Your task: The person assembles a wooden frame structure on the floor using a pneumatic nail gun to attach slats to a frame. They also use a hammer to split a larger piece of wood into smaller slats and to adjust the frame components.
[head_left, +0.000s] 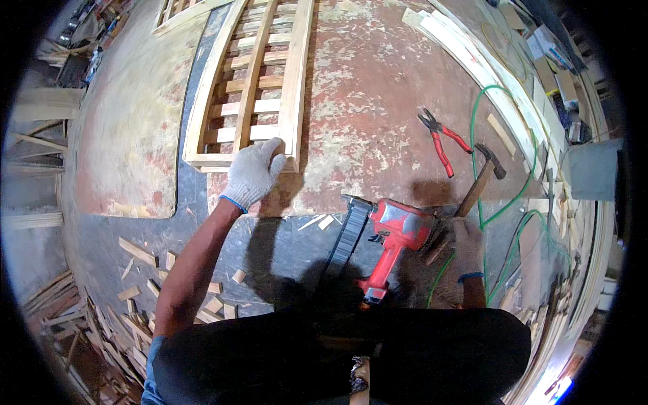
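My left hand, in a white knit glove with a blue cuff, grips the near end of a slatted wooden frame, its fingers curled over the end rail. The frame has long side rails, a middle rail and several cross slats. My right hand, gloved and in shadow, is closed round the lower handle of a claw hammer, whose head points away from me. A red pneumatic nail gun with a dark magazine lies between my hands. Red-handled pliers lie beyond the hammer.
A green hose loops along the right side. Long pale wood strips are stacked at the far right. Wood offcuts litter the lower left. Another wooden frame lies at the far left on the worn board.
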The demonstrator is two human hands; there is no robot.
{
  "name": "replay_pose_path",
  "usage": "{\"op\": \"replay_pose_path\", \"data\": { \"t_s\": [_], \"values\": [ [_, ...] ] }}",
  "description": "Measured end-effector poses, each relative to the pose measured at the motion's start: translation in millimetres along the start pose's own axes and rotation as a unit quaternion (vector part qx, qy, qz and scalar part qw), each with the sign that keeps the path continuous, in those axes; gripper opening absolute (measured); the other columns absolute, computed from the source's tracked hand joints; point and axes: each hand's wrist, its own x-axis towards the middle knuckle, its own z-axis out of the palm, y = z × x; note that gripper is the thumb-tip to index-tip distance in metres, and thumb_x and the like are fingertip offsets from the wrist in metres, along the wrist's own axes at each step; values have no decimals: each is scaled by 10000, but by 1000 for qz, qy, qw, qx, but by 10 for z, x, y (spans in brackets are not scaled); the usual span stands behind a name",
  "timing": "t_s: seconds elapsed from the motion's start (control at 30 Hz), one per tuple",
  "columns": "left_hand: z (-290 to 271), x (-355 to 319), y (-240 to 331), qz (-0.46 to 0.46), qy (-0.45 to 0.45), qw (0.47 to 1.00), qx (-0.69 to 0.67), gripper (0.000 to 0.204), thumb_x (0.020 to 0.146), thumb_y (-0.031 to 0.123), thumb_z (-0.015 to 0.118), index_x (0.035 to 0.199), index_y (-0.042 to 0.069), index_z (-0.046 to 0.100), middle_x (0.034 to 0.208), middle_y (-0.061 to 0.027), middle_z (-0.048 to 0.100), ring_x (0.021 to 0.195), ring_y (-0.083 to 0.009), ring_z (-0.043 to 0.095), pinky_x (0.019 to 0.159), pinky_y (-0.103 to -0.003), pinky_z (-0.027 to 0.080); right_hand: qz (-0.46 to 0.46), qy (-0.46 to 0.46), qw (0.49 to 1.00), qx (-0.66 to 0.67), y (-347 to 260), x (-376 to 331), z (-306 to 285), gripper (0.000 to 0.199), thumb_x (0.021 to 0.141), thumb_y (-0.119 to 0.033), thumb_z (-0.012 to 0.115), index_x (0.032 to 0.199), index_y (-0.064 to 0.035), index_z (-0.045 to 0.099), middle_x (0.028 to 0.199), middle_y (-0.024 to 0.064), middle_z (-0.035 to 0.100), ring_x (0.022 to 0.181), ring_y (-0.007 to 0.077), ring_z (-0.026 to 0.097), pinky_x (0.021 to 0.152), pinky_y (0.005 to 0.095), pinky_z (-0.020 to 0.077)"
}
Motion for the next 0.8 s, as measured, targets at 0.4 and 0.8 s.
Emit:
{"op": "replay_pose_path", "data": {
  "t_s": [0.4, 0.8],
  "values": [
    [1, -1075, -476, -164, -104, 978, 74, 389, 1063, 402, 490, 1343, 154, 599, 956, -256, 723, 896, -445, 710, 796, -538, 565, 40, 4, 997, 63, 958, 126, 167, 436, 1040, -294, 541, 1349, 3, 622, 1294, 186, 676, 1113, 304, 672, 972, 387, 542],
    [-756, -1190, -764, -306, -149, 939, -53, 466, 1063, 413, 516, 1398, 94, 573, 1242, -208, 696, 1090, -391, 698, 949, -468, 534, 240, -265, 796, 489, 50, -923, 1181, 185, 1021, -195, 614, 1125, -44, 638, 977, 57, 678, 847, 174, 661, 755, 344, 540]
  ]
}}
